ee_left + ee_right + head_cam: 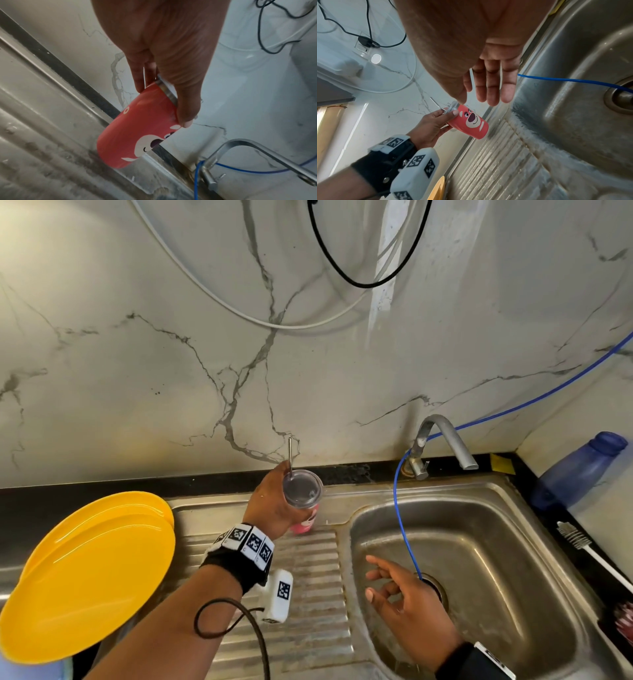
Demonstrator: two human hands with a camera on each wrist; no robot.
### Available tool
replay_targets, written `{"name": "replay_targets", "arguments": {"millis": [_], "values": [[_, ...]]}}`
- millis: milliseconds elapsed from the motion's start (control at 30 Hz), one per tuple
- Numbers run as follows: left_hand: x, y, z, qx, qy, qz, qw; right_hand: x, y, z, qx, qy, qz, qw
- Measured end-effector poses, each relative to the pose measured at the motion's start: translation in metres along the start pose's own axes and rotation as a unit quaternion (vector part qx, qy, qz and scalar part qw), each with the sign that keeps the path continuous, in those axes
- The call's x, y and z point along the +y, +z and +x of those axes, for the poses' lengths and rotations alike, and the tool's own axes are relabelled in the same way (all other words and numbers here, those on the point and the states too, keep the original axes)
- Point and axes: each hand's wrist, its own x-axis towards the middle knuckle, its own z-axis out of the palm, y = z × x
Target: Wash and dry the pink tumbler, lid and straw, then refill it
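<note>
The pink tumbler [306, 522] [137, 128] [471, 121] has a cartoon bear face on its side, a clear lid [302, 484] [451, 108] and a metal straw [290, 455] [435, 104] standing in the lid. My left hand [274, 505] [163, 67] [433, 125] grips it near the top, at the back of the steel draining board. The right hand [397, 590] [489, 83] hovers over the left edge of the sink basin [486, 542], fingers relaxed and holding nothing.
A steel tap [442, 440] stands behind the basin, and a blue tube [402, 525] runs down into the drain. Yellow plates [92, 573] lie at the left. A blue bottle [579, 470] and a white bottle brush [582, 546] sit on the right counter.
</note>
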Motion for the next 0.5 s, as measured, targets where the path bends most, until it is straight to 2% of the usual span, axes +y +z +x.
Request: {"name": "replay_targets", "arguments": {"millis": [300, 500], "values": [[-0.018, 0.014, 0.019, 0.004, -0.054, -0.040, 0.998, 0.013, -0.005, 0.007, 0.000, 0.003, -0.005, 1.000], [-0.025, 0.010, 0.018, -0.044, -0.057, -0.044, 0.996, 0.011, -0.005, 0.011, -0.016, 0.002, 0.001, 1.000]]}}
